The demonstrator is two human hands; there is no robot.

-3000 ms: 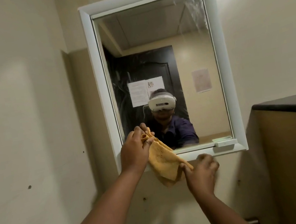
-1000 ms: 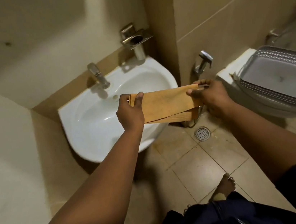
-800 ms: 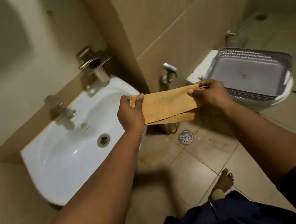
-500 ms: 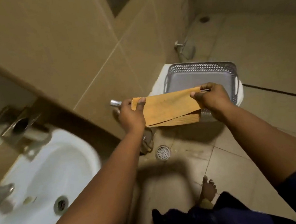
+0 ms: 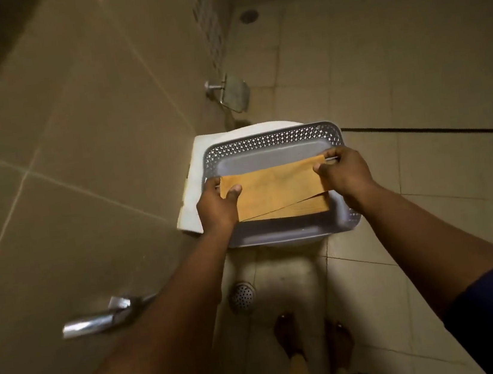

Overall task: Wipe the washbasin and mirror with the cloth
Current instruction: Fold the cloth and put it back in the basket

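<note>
Here, both hands hold the folded yellow cloth [image 5: 273, 189] stretched flat over a grey basket [image 5: 274, 144] — the left hand [image 5: 217, 204] pinches one end and the right hand [image 5: 342, 171] pinches the other. The basket sits on a white toilet [image 5: 191, 194]. A shiny sprayer [image 5: 99, 319] sticks out from the tiled wall on the left, a round floor drain [image 5: 242, 297] lies below the basket, and a metal paper holder [image 5: 231, 93] hangs on the wall beyond it.

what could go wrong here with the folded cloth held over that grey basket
1. The cloth is held only at its two ends by the left hand and right hand; letting go unevenly could undo the fold.
2. The basket sits on a white toilet and overhangs it toward the person, so pressing down might tip it.
</note>
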